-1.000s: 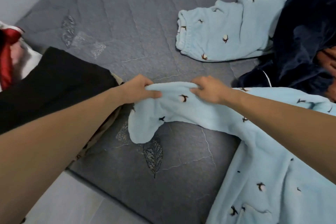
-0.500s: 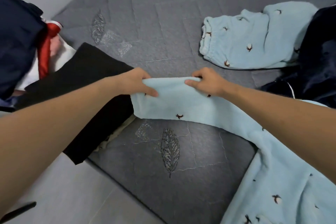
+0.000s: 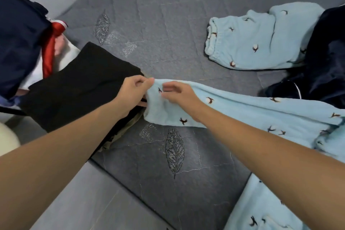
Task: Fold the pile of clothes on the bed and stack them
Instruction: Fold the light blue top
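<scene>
A light blue fleece garment with small dark prints lies stretched across the grey bed, its sleeve end reaching left. My left hand pinches the cuff of that sleeve at its far corner. My right hand hovers over the sleeve just right of the cuff, fingers loosely bent, and its fingertips touch the cloth. Folded black clothing sits on the bed's left edge beside the cuff. Matching light blue pants lie bunched at the far right.
A dark navy garment is heaped at the right edge. A navy, red and white pile lies at the far left. The bed's near edge runs diagonally, with grey floor below it.
The sleeve has been pulled left and laid flat beside the black clothing. My right hand has let go of the cloth edge and lifted slightly. The view has shifted left.
</scene>
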A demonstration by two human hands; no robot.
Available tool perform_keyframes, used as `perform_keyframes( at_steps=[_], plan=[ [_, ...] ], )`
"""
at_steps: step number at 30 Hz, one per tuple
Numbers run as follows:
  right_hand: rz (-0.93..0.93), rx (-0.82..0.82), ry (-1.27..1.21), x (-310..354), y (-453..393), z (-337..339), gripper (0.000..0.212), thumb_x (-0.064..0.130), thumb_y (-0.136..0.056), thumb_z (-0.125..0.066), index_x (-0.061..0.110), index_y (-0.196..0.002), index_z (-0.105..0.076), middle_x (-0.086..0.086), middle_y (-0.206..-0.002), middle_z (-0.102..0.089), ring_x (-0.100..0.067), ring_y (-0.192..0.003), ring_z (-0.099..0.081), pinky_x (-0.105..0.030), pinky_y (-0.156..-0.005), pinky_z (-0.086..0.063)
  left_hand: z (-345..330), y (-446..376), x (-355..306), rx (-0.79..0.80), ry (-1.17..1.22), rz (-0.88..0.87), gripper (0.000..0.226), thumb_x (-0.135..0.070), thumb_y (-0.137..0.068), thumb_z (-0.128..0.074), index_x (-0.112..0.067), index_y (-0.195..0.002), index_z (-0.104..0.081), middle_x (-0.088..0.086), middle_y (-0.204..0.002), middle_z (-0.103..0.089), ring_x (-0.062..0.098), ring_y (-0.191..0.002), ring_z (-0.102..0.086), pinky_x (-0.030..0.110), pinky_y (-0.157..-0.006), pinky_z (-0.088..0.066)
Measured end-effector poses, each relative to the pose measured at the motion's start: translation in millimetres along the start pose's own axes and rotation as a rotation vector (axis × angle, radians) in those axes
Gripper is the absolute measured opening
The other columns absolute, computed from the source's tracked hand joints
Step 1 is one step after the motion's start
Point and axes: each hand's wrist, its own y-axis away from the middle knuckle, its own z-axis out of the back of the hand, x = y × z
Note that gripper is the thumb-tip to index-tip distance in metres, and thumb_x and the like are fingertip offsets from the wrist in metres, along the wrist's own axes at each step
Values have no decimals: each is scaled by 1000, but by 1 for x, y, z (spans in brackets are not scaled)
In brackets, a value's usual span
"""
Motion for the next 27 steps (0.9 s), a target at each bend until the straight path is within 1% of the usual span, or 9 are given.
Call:
perform_keyframes(
  at_steps=[3, 7, 10, 12, 15, 18, 20, 25, 27],
  plan=[
    [-60, 127, -197, -7, 16, -17, 46, 9, -91, -77, 10, -135, -63, -14, -130, -70, -29, -123, -66, -43, -107, -53, -12, 13, 0, 138, 149, 124, 45, -41, -112, -40, -11, -119, -73, 12, -103, -78, 29, -93, -77, 39, -74, -64],
    [-57, -176, -159, -23, 33, -18, 29, 10, -89, -80, 5, -116, -69, -18, -111, -73, -34, -109, -70, -55, -98, -56, -25, 26, 0, 264, 67, 48, 27, -9, -109, -47, -11, -124, -70, 14, -110, -78, 29, -106, -75, 36, -81, -64],
    [-59, -311, -237, -33, 43, 0, 20, 12, -95, -72, -6, -99, -65, -31, -99, -67, -30, -88, -65, -58, -88, -54, -42, 26, -6, 228, -215, -190, 27, -1, -99, -66, -7, -125, -67, 24, -116, -70, 25, -102, -69, 36, -88, -61],
    [-75, -348, -251, -39, 53, 20, 24, 15, -98, -69, -5, -90, -58, -29, -87, -58, -24, -80, -52, -50, -75, -49, -60, 22, -18, 193, -431, -381, 46, 0, -94, -71, -12, -138, -60, 13, -131, -57, 15, -118, -56, 27, -100, -50],
    [-54, -345, -281, -49, 77, 59, 19, 14, -100, -67, -5, -103, -66, -32, -100, -66, -31, -84, -62, -50, -80, -56, -96, 20, -45, 442, -500, -391, 52, -4, -98, -67, -24, -144, -56, -9, -140, -49, -5, -127, -46, 6, -102, -34],
    [1, -342, -314, -63, 107, 105, 13, 10, -100, -66, 5, -110, -72, -14, -103, -76, -22, -92, -73, -39, -81, -62, -142, 20, -63, 616, -654, -346, 33, -12, -97, -69, -27, -126, -68, -10, -124, -63, 4, -114, -58, 24, -95, -46],
    [22, -370, -302, -74, 131, 137, 14, 10, -101, -65, 1, -110, -72, -16, -105, -76, -26, -97, -74, -41, -84, -62, -173, 24, -72, 635, -698, -342, 17, -18, -96, -72, -25, -112, -72, -5, -112, -71, 14, -103, -65, 39, -91, -53],
    [9, -517, -300, -109, 201, 224, 24, 14, -101, -66, -9, -109, -66, -29, -111, -70, -44, -107, -67, -55, -92, -58, -251, 35, -86, 710, -832, -334, 11, -31, -96, -74, -28, -106, -74, -8, -105, -76, 13, -97, -72, 37, -87, -58],
    [-4, -584, -317, -125, 232, 260, 24, 17, -101, -67, -6, -108, -67, -23, -110, -72, -39, -105, -69, -50, -91, -60, -286, 42, -90, 720, -931, -402, 16, -34, -96, -74, -21, -104, -75, -6, -97, -76, 10, -88, -70, 37, -83, -57]
  ],
)
